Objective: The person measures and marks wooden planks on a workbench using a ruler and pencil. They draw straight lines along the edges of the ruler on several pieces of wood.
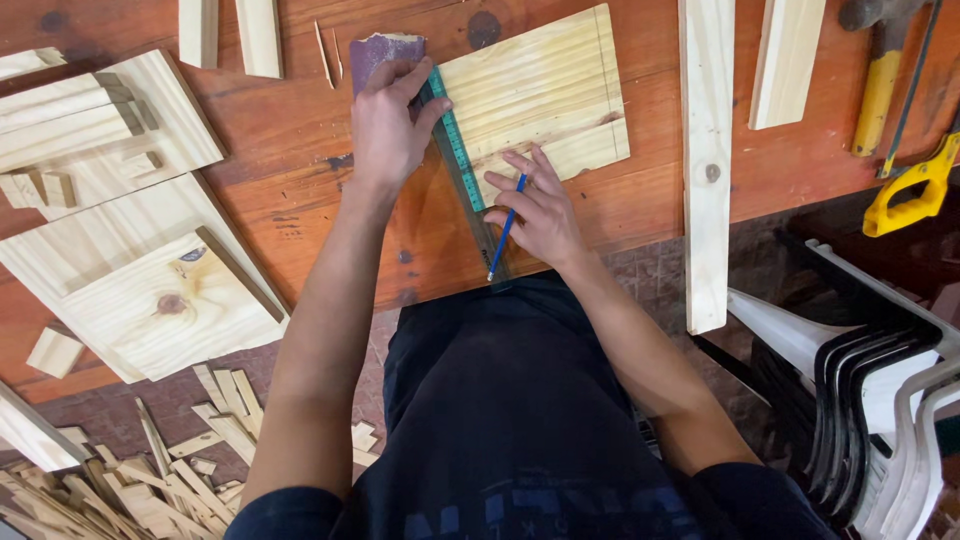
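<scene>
Pine board (540, 95) flat on table (290, 140); L hand (388, 125) spread, pressing green ruler (458, 150) onto it; R hand (535, 205) clamped on blue pencil (506, 228).

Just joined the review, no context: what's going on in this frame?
A person at a wooden workbench is marking a pine board. The left hand presses a green-edged ruler flat along the board's edge, beside a piece of sandpaper. The right hand holds a blue pencil against the ruler. Other boards, offcuts, a hammer and a yellow-handled saw lie around.
</scene>
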